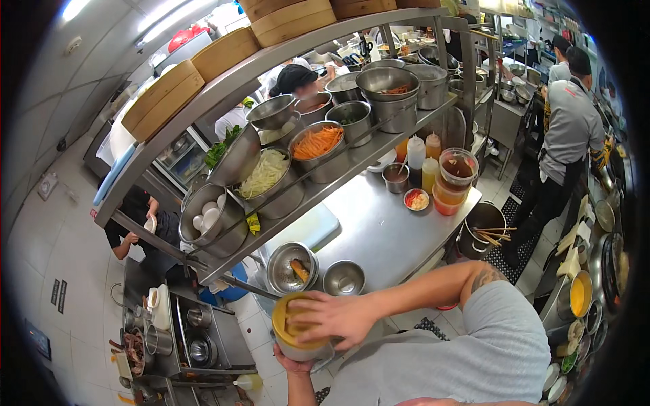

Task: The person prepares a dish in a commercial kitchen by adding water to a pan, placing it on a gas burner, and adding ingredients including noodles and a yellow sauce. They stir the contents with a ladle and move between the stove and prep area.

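My right hand [327, 318] lies with spread fingers across the yellow lid [280, 325] of a round, pale container [299, 351]. From below, my left hand [293, 361] supports the container; its palm is mostly hidden. Both hands are in front of my grey shirt, near the end of the steel worktable [370, 223]. Just beyond the container, a perforated steel colander [278, 274] holds an orange-brown piece [300, 270] that I cannot identify. Beside it sits a steel bowl [344, 271].
An overhead steel shelf [325, 188] carries pots of shredded carrot [319, 143], shredded cabbage [264, 175] and eggs [210, 218]. Squeeze bottles [416, 152] stand on the table. A pot with wooden sticks [477, 218] is beside it. A co-worker [571, 122] stands at the right.
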A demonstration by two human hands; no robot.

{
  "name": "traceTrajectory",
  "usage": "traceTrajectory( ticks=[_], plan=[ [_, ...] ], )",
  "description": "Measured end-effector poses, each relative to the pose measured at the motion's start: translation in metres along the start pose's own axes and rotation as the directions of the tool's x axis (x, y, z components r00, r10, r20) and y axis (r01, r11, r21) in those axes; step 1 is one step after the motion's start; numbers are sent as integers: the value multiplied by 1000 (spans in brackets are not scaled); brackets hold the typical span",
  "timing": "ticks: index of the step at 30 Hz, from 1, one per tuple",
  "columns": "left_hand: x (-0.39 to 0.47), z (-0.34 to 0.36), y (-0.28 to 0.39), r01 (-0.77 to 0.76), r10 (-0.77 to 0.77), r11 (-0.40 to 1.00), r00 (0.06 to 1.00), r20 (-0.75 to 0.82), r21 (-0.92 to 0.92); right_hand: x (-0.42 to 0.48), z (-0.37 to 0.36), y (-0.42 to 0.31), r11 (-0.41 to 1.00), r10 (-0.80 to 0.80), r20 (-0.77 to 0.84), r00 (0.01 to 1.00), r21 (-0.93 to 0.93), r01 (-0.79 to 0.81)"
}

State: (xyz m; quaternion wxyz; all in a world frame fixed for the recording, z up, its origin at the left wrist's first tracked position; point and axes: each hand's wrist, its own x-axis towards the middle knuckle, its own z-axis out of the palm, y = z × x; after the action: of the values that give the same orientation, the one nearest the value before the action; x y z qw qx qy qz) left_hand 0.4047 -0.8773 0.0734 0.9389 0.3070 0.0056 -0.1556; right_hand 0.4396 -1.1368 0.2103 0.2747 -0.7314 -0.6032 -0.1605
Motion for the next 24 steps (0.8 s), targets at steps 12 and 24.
traceTrajectory(
  ticks=[12,24],
  plan=[
    [8,31,-20,-67,68,997,997,-28,38,-22,-6,10,926,239,-90,967,322,-199],
    [18,45,-22,-132,130,971,991,22,197,-18,-28,-13,900,414,-257,873,259,-351]
  ],
)
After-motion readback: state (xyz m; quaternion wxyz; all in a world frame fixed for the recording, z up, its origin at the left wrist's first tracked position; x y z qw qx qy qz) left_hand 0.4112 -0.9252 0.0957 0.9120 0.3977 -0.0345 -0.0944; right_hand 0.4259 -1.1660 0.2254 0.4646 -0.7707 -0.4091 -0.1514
